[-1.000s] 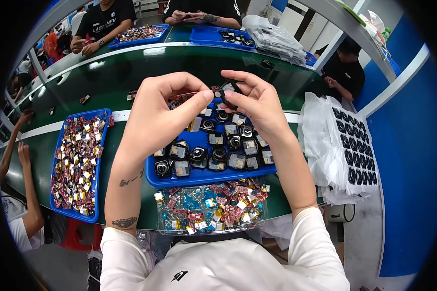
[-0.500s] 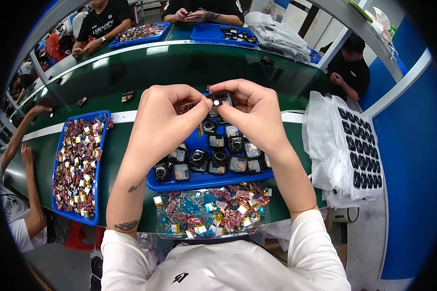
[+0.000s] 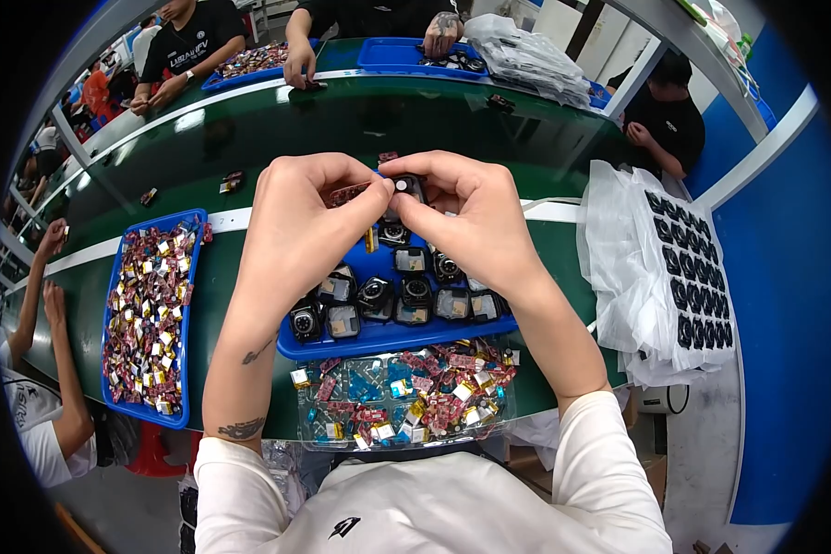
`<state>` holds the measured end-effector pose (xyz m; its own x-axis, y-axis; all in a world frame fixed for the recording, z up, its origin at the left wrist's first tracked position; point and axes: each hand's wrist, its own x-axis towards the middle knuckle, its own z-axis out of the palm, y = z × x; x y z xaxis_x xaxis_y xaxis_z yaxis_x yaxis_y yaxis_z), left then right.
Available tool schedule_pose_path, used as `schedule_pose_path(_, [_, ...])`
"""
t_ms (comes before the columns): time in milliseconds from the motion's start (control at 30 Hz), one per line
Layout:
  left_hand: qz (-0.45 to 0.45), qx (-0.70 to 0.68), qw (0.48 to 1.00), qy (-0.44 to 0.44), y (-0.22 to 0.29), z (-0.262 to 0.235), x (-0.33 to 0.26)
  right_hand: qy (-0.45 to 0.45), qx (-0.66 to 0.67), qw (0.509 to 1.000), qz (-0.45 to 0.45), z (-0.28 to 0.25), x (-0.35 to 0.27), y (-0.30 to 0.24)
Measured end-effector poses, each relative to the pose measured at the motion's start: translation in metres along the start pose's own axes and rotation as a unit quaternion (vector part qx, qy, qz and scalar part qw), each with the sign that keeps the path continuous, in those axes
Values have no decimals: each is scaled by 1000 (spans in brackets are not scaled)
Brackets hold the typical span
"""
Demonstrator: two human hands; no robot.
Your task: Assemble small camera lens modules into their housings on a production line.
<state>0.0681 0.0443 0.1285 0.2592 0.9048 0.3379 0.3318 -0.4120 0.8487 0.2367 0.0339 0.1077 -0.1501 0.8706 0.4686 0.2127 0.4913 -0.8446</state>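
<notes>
Above the blue tray [image 3: 397,345], my left hand [image 3: 300,212] pinches a small red circuit board [image 3: 346,195]. A yellow strip [image 3: 371,240] hangs just below that hand. Opposite it, my right hand [image 3: 475,217] grips a black watch case [image 3: 412,187] by its edges. Both thumbs meet at the case, next to a small white round spot; the fingers hide most of the join. In the tray underneath lie several black watch cases [image 3: 415,292], some showing round sensor backs, others pale square insides.
Nearest my body, a clear plastic tray [image 3: 316,438] holds red boards with white cells. A blue tray of similar boards [image 3: 148,314] stands left. Stacked white sheets with black watch parts [image 3: 697,268] lie right. Co-workers sit across the green belt [image 3: 295,129] and at both sides.
My hands and the watch case have shifted slightly left, still together. Across the belt, a co-worker's hands have parted, one reaching to the belt, the other into the far blue tray.
</notes>
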Motion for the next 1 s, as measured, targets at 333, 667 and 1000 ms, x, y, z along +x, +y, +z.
schedule_pose_path(333, [24,-15,999,39,-6,4,1,6,-11,1000,-29,2,-1,-1])
schedule_pose_path(667, [8,-27,999,38,0,6,-1,34,3,998,-52,0,1,0])
schedule_pose_path(1000, [97,5,993,74,8,6,-7,70,77,994,-24,-13,5,-5])
